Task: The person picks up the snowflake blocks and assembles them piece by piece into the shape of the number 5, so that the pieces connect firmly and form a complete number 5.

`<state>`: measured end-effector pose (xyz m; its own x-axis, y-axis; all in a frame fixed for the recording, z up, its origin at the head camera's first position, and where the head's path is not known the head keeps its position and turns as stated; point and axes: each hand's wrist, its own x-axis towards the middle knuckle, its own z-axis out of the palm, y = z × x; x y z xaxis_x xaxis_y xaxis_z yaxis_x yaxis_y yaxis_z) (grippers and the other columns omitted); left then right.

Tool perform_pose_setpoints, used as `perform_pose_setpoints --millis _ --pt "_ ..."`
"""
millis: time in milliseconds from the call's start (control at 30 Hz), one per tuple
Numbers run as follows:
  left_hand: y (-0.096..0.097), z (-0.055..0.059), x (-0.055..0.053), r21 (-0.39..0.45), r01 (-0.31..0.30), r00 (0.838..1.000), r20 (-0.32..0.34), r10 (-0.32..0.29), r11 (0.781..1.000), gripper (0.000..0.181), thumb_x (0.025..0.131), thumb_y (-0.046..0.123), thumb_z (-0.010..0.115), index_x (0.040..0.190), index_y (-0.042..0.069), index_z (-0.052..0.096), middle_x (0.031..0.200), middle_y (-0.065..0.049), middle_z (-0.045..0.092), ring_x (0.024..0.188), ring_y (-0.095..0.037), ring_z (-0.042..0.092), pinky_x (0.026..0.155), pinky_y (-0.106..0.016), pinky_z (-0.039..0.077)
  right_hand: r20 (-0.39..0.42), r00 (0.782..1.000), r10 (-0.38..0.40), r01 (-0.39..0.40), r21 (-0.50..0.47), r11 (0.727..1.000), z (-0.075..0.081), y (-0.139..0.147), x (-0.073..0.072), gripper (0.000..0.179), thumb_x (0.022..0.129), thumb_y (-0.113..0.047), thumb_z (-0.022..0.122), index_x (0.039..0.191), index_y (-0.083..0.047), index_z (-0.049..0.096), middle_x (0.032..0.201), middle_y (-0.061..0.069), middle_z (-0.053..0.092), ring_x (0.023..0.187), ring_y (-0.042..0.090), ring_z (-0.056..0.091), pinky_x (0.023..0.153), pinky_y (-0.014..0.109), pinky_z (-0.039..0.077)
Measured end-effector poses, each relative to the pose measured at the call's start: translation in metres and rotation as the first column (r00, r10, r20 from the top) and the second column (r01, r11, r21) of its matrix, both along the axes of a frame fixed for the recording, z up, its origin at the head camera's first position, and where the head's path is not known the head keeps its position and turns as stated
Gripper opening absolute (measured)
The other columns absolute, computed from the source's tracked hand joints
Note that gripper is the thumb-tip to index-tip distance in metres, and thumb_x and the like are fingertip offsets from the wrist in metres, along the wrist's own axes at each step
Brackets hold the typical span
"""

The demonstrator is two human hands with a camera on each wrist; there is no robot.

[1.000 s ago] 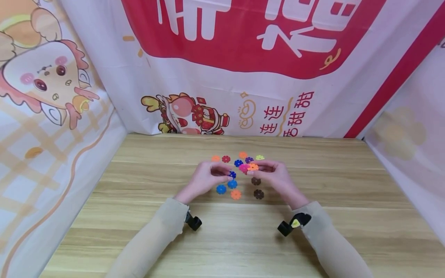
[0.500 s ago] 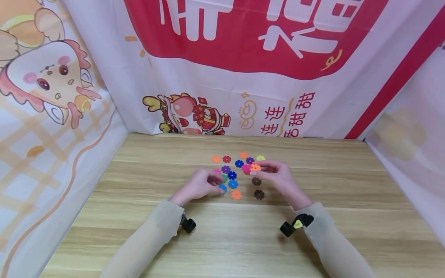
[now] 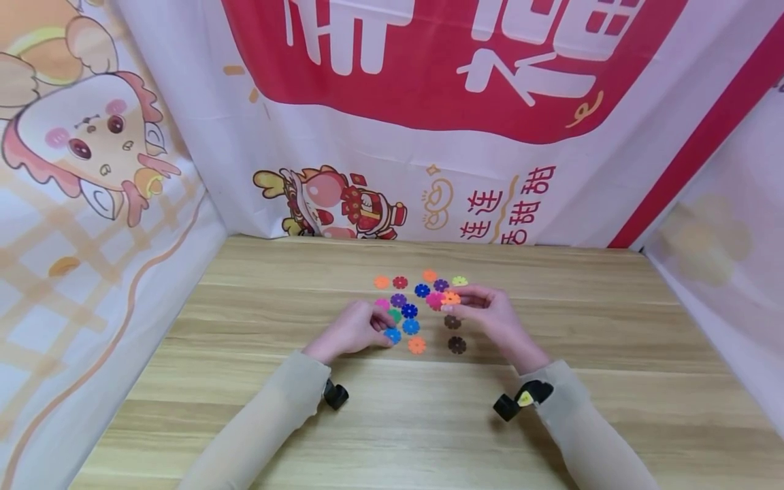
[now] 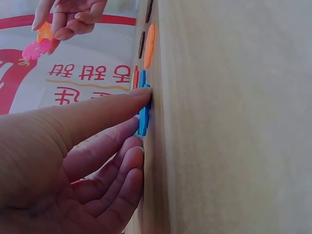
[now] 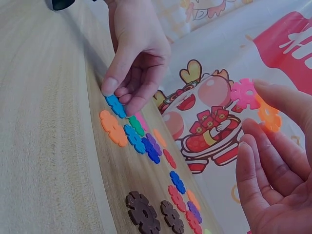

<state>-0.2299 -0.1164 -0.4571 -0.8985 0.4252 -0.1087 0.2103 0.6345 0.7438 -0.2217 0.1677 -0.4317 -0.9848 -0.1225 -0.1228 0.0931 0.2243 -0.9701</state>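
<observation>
My left hand (image 3: 354, 328) is low over the table at the left of the scattered plastic snowflake discs. Its thumb and fingertips pinch the edges of a light blue snowflake disc (image 5: 115, 106), which is at the tabletop. Raised above the table, my right hand (image 3: 492, 316) holds two snowflake discs joined together, a pink one (image 5: 243, 94) and an orange one (image 5: 269, 117). The orange disc sits between thumb and fingers, while the pink one sticks out toward the left.
Several loose discs lie between and behind the hands, among them an orange disc (image 3: 417, 345), a second light blue disc (image 3: 411, 327), a dark brown disc (image 3: 456, 345) and a red disc (image 3: 400, 282). A printed cloth (image 3: 343, 129) hangs behind the wooden table (image 3: 422, 422).
My left hand has moved left and down from the dark blue disc to the light blue one, uncovering purple, pink and green discs. The right hand has stayed nearly still with its joined pair.
</observation>
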Motion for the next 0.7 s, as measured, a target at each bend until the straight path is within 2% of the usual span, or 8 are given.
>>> perform_pose_setpoints --millis 200,333,467,567,700 --pt "0.0010 0.0010 -0.0005 -0.012 0.008 1.000 0.009 -0.008 1.000 0.028 0.079 0.013 0.089 0.104 0.011 0.076 0.092 0.002 0.067 0.085 -0.014 0.061 0.078 -0.029 0.054 -0.019 1.000 0.000 0.000 -0.012 1.000 -0.0024 0.0006 -0.0005 0.051 0.082 -0.031 0.088 0.125 -0.009 0.070 0.116 0.012 0.067 0.105 0.027 0.063 0.097 0.047 0.052" --pt "0.0000 0.0003 -0.0017 0.020 0.035 0.999 -0.002 -0.035 0.999 0.028 0.079 0.009 0.089 0.102 0.010 0.073 0.090 0.000 0.067 0.083 -0.015 0.062 0.078 -0.029 0.055 -0.033 0.999 0.004 -0.004 -0.006 1.000 -0.0030 0.0011 -0.0006 0.051 0.083 -0.031 0.087 0.125 -0.009 0.071 0.116 0.012 0.067 0.105 0.026 0.063 0.093 0.042 0.054" --pt "-0.0009 -0.0008 -0.0025 0.067 0.057 0.998 -0.023 -0.055 0.996 0.025 0.080 0.006 0.088 0.098 0.011 0.071 0.089 0.001 0.068 0.082 -0.014 0.064 0.077 -0.030 0.056 -0.026 1.000 0.001 -0.001 0.001 1.000 -0.0036 0.0020 -0.0005 0.052 0.083 -0.033 0.088 0.126 -0.010 0.071 0.116 0.011 0.068 0.105 0.026 0.063 0.095 0.044 0.053" --pt "-0.0007 -0.0007 -0.0023 0.109 0.040 0.999 -0.030 -0.037 0.993 0.021 0.082 0.006 0.086 0.096 0.012 0.072 0.089 0.003 0.069 0.082 -0.013 0.066 0.076 -0.030 0.056 -0.016 1.000 -0.004 0.004 0.005 1.000 -0.0040 0.0028 -0.0003 0.053 0.082 -0.033 0.088 0.126 -0.010 0.071 0.117 0.011 0.068 0.106 0.026 0.063 0.098 0.048 0.051" --pt "0.0002 0.0029 -0.0013 0.196 -0.027 0.998 -0.042 0.036 0.980 0.015 0.084 0.008 0.085 0.094 0.014 0.075 0.090 0.005 0.071 0.084 -0.013 0.067 0.077 -0.031 0.056 -0.017 1.000 -0.002 0.002 0.007 1.000 -0.0046 0.0037 -0.0009 0.053 0.082 -0.034 0.088 0.126 -0.010 0.070 0.117 0.011 0.068 0.106 0.026 0.063 0.099 0.050 0.050"
